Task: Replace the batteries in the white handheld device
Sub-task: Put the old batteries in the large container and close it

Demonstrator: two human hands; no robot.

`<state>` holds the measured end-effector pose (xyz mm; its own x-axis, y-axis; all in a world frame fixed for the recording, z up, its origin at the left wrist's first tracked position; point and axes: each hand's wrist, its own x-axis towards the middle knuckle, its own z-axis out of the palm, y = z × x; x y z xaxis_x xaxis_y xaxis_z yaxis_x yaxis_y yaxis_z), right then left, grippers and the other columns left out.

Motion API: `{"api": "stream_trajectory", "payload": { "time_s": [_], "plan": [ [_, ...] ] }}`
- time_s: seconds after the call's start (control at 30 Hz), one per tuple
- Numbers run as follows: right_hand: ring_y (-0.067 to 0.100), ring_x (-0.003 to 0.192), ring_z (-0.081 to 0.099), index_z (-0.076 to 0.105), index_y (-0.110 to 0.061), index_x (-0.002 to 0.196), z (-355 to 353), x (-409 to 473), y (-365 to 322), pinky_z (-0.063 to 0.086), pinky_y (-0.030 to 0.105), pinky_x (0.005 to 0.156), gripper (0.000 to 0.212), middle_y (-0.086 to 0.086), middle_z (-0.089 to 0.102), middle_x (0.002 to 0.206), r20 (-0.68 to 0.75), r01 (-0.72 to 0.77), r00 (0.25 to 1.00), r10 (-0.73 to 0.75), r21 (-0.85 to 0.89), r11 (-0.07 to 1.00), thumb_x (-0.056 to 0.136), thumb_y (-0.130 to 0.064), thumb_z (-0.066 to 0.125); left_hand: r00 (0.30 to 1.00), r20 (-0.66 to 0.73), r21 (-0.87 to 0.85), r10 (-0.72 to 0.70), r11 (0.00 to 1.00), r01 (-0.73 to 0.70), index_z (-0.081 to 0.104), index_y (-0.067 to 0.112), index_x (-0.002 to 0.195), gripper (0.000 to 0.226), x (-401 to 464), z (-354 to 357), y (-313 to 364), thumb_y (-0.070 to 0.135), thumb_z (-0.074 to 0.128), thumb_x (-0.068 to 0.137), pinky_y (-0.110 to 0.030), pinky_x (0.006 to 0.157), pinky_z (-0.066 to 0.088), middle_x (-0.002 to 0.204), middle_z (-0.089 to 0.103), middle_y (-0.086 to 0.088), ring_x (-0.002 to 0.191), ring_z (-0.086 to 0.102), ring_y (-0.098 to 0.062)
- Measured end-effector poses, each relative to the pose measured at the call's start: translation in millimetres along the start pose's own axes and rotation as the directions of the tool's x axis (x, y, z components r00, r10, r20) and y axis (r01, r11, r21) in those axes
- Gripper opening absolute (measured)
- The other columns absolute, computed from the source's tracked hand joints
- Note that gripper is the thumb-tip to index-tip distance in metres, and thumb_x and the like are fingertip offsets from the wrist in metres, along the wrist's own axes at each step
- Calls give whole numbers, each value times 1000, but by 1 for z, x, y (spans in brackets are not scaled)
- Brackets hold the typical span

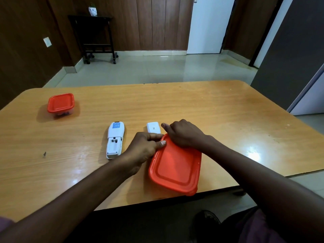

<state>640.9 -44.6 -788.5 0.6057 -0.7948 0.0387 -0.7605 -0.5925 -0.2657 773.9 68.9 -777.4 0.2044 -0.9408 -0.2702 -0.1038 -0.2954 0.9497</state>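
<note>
The white handheld device (114,140) is seen lying back-up on the wooden worktop (219,109), its long axis running roughly from twelve to six o'clock, with the battery bay at its near end uncovered and, as far as can be judged, without cells in it. Its detached white cover (153,127) is laid at about three o'clock from it, a small square code printed on the cover but too fine to be read. A blue label is carried on the far end of the device; its writing cannot be made out. A large container with an orange-red lid (175,165) is set near the worktop's near edge, at roughly four o'clock from the device. The far corner of that lid is worked by both hands: the left hand (144,148) is curled against the corner with its thumb pressed on the rim, and the right hand (184,133) is curled over the far edge, fingers wrapped out of sight. The lid is judged to be about to be prised open, presumably for fresh cells. The device lies at nine o'clock from the fingers, just beside the left hand, which is the nearer one. A smaller lidded tub (61,104) is placed well apart at about ten o'clock.
</note>
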Motion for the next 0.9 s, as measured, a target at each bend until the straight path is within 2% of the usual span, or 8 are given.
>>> {"api": "stream_trajectory", "payload": {
  "time_s": [0.07, 0.17, 0.27, 0.4, 0.6, 0.7, 0.8, 0.9],
  "plan": [
    [42, 98, 61, 64, -4, 106, 1, 4, 1, 32, 35, 71, 56, 29, 64, 103, 91, -32, 995, 33, -16, 999, 109, -42, 24, 1000, 10, -1, 11, 1000, -11, 72, 8, 122, 30, 0, -1, -1, 8, 69, 91, -13, 62, 51, 109, 76, -10, 83, 68, -10],
    [44, 109, 58, 41, -8, 149, 5, 5, -1, 32, 34, 73, 50, 28, 61, 117, 136, -80, 987, 83, -26, 996, 110, -33, 21, 1000, -21, 12, 0, 1000, 0, 74, 8, 118, 30, 2, -5, -6, 11, 74, 88, -25, 81, 56, 111, 76, -10, 97, 70, -17],
    [43, 110, 58, 53, -9, 140, 11, 7, 5, 33, 34, 75, 55, 27, 62, 120, 100, -168, 980, 170, -31, 985, 108, -40, 21, 998, -65, 70, -2, 998, 6, 77, 12, 113, 28, 3, -6, -10, 15, 77, 85, -35, 97, 55, 112, 76, -6, 106, 70, -19],
    [42, 109, 61, 64, -1, 115, 1, -4, 5, 38, 36, 75, 52, 24, 64, 116, -59, -290, 956, 289, -6, 957, 109, -37, 28, 989, -146, 236, 35, 972, 1, 81, 22, 98, 13, 5, -12, -9, 22, 75, 87, -40, 97, 55, 101, 78, 0, 99, 71, -17],
    [39, 90, 65, 67, -12, 96, -15, -12, 9, 45, 39, 65, 46, 16, 70, 96, -87, 3, 996, -29, -282, 960, 109, -37, 30, 980, -148, 410, 134, 910, -62, 81, 25, 100, 14, 0, -14, -6, 27, 75, 88, -32, 90, 54, 103, 76, 0, 101, 69, -18],
    [33, 74, 58, 42, -20, 61, -12, -10, 5, 36, 35, 61, 53, 10, 61, 72, -64, 107, 991, -118, -155, 982, 107, -46, 33, 977, -120, 452, 175, 886, -104, 79, 25, 109, 22, 0, -10, -4, 29, 75, 87, -28, 90, 50, 113, 75, 3, 108, 66, -14],
    [27, 67, 47, 37, -22, 54, -8, -7, 1, 32, 33, 62, 58, 0, 42, 58, 36, 82, 996, -80, -69, 994, 106, -47, 37, 975, -116, 428, 190, 895, -123, 80, 25, 105, 20, 2, -6, -4, 28, 78, 85, -26, 82, 48, 107, 76, 4, 97, 67, -12],
    [35, 75, 55, 40, -17, 55, -5, -3, 6, 35, 35, 65, 60, 7, 49, 62, 74, -13, 997, 11, 22, 1000, 105, -50, 36, 968, -166, 363, 187, 925, -116, 82, 22, 97, 18, 3, -7, -6, 29, 82, 81, -26, 80, 52, 95, 78, 3, 91, 70, -11]
  ]
}}
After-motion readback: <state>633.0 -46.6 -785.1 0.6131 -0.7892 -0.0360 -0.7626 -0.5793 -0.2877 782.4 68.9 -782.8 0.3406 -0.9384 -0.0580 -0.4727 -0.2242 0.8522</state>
